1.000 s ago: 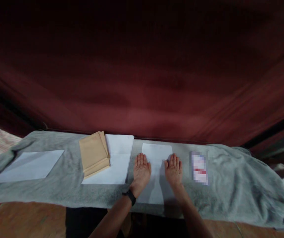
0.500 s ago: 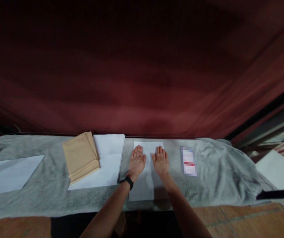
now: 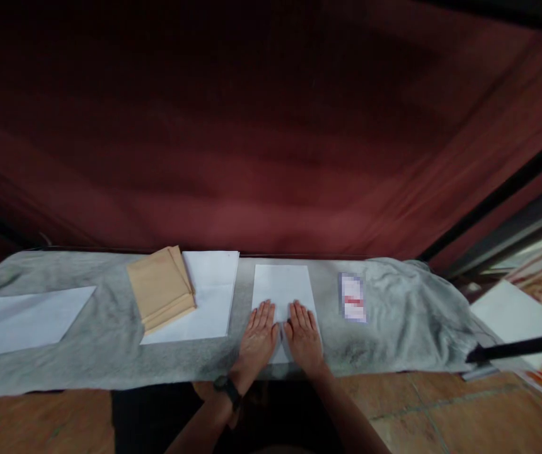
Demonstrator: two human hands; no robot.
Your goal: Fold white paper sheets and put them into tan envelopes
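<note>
**Left hand (image 3: 258, 334) and right hand (image 3: 304, 334) lie flat on one white sheet (image 3: 283, 284)**

The white sheet is placed on the grey cloth (image 3: 403, 315), in front of the person, with its short side toward the red curtain-like backdrop (image 3: 252, 189). Both hands rest palm down on the nearer half of this sheet, side by side, the fingers pointing away from the body. The left hand covers a part of the left edge, and the right hand lies along the right edge. The thumbs are turned inward, near to each other. The grip of each hand is opened flat; neither is closed around anything. A dark watch (image 3: 227, 389) is worn on the left wrist.

To the left lies a pile of white paper (image 3: 209, 302), and brown envelopes (image 3: 160, 284) overlap it at an angle. Farther left, well apart, is another white sheet of paper (image 3: 29, 318). On the right of the hands there is a small pixelated item (image 3: 353, 299) with a red band; its details cannot be read. Below the cloth, a tiled floor (image 3: 394, 403) is visible.
</note>
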